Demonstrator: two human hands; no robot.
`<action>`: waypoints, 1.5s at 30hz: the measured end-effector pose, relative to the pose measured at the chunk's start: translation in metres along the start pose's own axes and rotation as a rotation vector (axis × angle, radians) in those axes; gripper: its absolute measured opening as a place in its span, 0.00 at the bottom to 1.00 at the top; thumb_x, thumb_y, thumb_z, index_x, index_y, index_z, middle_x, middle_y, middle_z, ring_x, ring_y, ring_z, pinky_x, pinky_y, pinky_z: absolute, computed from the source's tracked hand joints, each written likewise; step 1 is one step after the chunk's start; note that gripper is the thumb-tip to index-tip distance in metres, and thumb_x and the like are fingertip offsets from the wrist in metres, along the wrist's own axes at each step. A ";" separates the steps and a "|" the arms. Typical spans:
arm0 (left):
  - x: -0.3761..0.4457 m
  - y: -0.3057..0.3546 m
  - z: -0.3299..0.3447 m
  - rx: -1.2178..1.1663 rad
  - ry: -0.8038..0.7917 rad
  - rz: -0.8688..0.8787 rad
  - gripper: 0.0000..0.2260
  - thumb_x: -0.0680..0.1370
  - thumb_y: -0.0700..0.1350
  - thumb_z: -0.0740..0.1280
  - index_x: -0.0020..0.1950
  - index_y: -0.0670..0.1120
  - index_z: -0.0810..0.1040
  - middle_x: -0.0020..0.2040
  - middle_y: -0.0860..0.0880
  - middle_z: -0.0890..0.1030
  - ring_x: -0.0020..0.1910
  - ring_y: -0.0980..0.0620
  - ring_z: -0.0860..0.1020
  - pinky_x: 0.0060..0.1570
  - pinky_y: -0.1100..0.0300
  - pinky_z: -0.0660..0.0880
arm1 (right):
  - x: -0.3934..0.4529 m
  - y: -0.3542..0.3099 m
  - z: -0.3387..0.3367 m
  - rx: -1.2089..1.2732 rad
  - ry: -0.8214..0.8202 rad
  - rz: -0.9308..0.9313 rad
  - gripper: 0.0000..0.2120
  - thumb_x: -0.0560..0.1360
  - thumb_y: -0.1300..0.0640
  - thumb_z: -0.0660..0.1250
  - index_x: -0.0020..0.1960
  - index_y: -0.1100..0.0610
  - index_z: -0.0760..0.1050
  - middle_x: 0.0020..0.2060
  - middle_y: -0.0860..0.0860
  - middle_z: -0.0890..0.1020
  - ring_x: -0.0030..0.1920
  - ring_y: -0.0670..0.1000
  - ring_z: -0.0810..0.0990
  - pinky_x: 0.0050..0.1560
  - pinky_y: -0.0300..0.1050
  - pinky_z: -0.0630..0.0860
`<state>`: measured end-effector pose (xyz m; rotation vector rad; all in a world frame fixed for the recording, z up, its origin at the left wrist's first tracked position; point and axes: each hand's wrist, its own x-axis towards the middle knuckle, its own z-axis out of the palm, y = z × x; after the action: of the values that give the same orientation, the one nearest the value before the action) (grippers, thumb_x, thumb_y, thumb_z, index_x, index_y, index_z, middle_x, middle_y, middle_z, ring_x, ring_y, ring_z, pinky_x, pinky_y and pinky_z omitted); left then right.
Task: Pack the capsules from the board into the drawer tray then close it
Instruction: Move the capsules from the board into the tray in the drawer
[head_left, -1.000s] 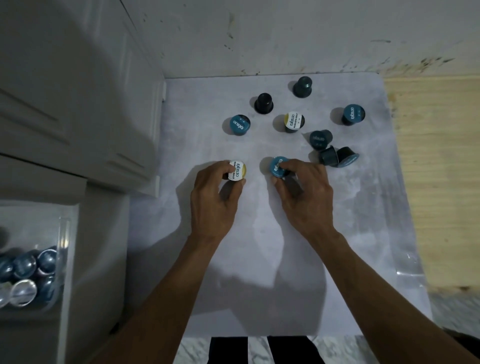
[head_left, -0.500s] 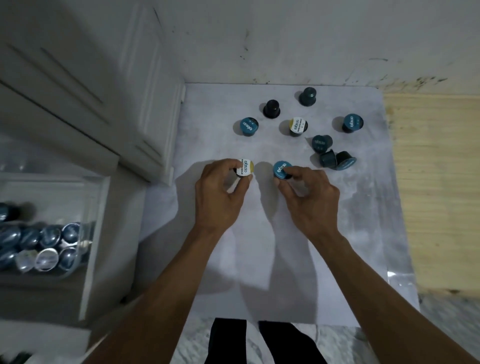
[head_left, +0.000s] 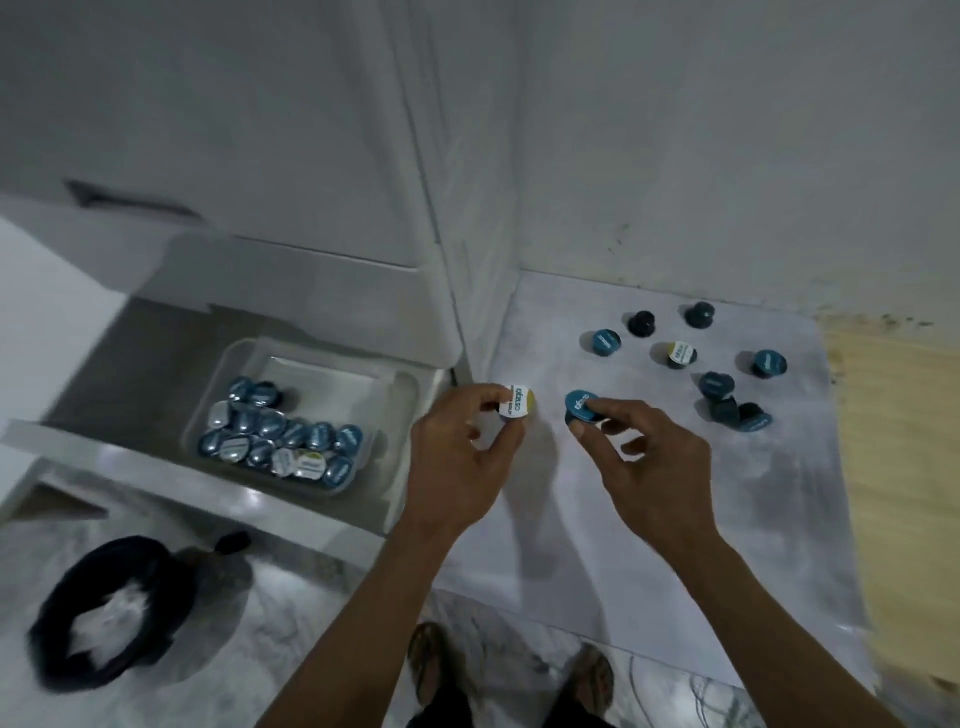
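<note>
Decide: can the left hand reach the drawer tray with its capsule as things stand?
Probably yes. The left hand holds the white-lidded capsule just right of the open drawer's tray, with nothing visible between them.

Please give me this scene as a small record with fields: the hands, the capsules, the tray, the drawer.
left hand: pinches a white-lidded capsule
right hand: pinches a blue-lidded capsule
board: seven loose capsules at its far right, one white-lidded
tray: clear, many capsules inside
drawer: open

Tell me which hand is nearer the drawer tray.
Left. The left hand, pinching a white-lidded capsule, is just right of the drawer tray; the right hand is farther right over the board.
</note>
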<state>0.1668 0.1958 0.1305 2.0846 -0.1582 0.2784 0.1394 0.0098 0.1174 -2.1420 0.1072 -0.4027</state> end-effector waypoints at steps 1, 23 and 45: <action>0.000 -0.001 -0.016 0.011 0.008 -0.001 0.09 0.73 0.46 0.75 0.52 0.50 0.81 0.48 0.56 0.83 0.44 0.60 0.80 0.39 0.69 0.75 | -0.002 -0.014 0.006 0.014 -0.017 -0.014 0.12 0.71 0.50 0.74 0.53 0.51 0.82 0.45 0.44 0.84 0.43 0.43 0.81 0.40 0.36 0.76; 0.077 -0.157 -0.287 0.285 -0.241 -0.098 0.08 0.72 0.45 0.75 0.49 0.50 0.82 0.44 0.54 0.83 0.38 0.59 0.79 0.39 0.65 0.76 | -0.013 -0.163 0.219 0.021 -0.159 0.070 0.08 0.70 0.54 0.76 0.48 0.48 0.83 0.38 0.38 0.83 0.39 0.43 0.81 0.36 0.29 0.72; 0.133 -0.233 -0.216 0.368 -0.625 -0.136 0.08 0.68 0.46 0.75 0.46 0.51 0.81 0.44 0.48 0.82 0.48 0.51 0.78 0.49 0.53 0.79 | 0.043 -0.123 0.314 -0.199 -0.476 0.191 0.10 0.72 0.57 0.73 0.52 0.52 0.82 0.45 0.48 0.85 0.44 0.44 0.81 0.49 0.43 0.79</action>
<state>0.3187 0.5000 0.0757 2.4764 -0.3558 -0.4702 0.2729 0.3177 0.0653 -2.3389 0.0804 0.2415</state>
